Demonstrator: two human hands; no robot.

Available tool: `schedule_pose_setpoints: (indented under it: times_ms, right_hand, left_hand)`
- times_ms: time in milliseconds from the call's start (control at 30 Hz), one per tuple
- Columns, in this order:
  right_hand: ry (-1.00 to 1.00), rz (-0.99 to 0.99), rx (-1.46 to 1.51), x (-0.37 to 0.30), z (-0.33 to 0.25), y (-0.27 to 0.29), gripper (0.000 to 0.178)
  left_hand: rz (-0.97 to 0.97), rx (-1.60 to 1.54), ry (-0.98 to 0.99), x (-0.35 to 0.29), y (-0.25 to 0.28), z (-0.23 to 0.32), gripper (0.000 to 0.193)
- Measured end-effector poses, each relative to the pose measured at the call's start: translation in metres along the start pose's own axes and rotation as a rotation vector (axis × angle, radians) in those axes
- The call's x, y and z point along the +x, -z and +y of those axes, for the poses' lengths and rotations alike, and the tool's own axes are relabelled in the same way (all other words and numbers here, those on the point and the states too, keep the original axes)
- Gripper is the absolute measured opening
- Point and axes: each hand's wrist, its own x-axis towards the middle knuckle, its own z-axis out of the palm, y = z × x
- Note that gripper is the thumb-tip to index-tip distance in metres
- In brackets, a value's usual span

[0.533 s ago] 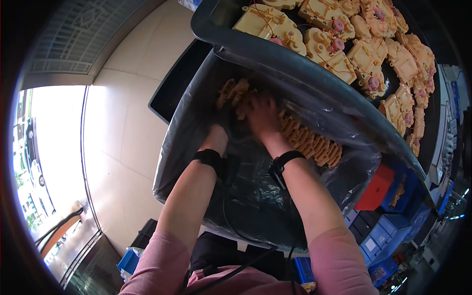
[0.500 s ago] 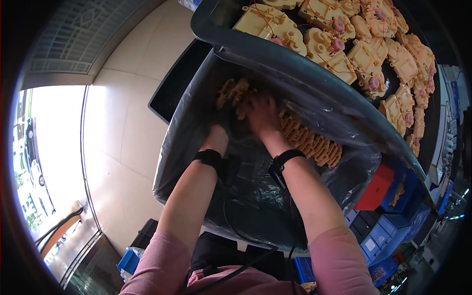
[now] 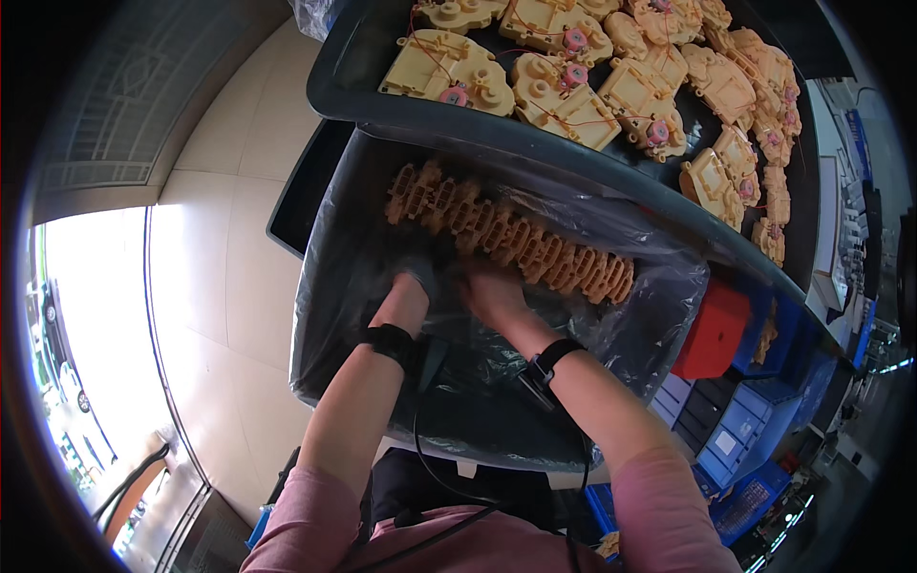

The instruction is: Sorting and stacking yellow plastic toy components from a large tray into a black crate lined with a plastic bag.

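Both my hands reach down into a large dark bin [image 3: 315, 315] lined with clear plastic film. Inside it, a long row of tan plastic housings [image 3: 521, 239], stood on edge and packed close together, runs along the far wall. My right hand [image 3: 492, 294] is just on the near side of this row; its fingertips are in shadow and I cannot make out anything in them. To its left, my left hand [image 3: 415, 274] is lower in the bin, dim and blurred, with its fingers hidden. Each wrist wears a black band.
Beyond the bin, a dark tray [image 3: 334, 81] holds several tan housings [image 3: 449, 72] with pink round parts and red wires. At the right stand a red bin [image 3: 712, 329] and blue crates [image 3: 755, 420]. A thin black cable [image 3: 420, 435] hangs near my forearms.
My hands have drawn away from the far left end of the row, the right one coming nearer to me. More housings now show there. The view has shifted, moving the tray left.
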Motion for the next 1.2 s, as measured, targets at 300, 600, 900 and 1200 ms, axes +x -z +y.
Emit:
schedule_pose_setpoints:
  times_ms: [300,600,900,1200]
  right_hand:
    - [0.102,-0.207,0.625,-0.064,-0.065,0.159,0.027]
    - [-0.241,0.437,0.011,-0.097,0.093,0.371,0.046]
    - [-0.204,0.077,0.115,-0.042,0.142,0.378,0.084]
    - [0.118,0.419,0.671,-0.173,0.070,0.380,0.062]
  left_hand:
    - [0.814,-0.652,-0.630,-0.086,-0.015,-0.054,0.046]
    - [0.349,-2.130,-0.223,-0.313,0.085,-0.099,0.044]
    - [0.221,-0.931,-0.014,-0.431,0.091,-0.001,0.042]
    - [0.526,-2.407,-0.407,-0.396,0.137,0.169,0.048]
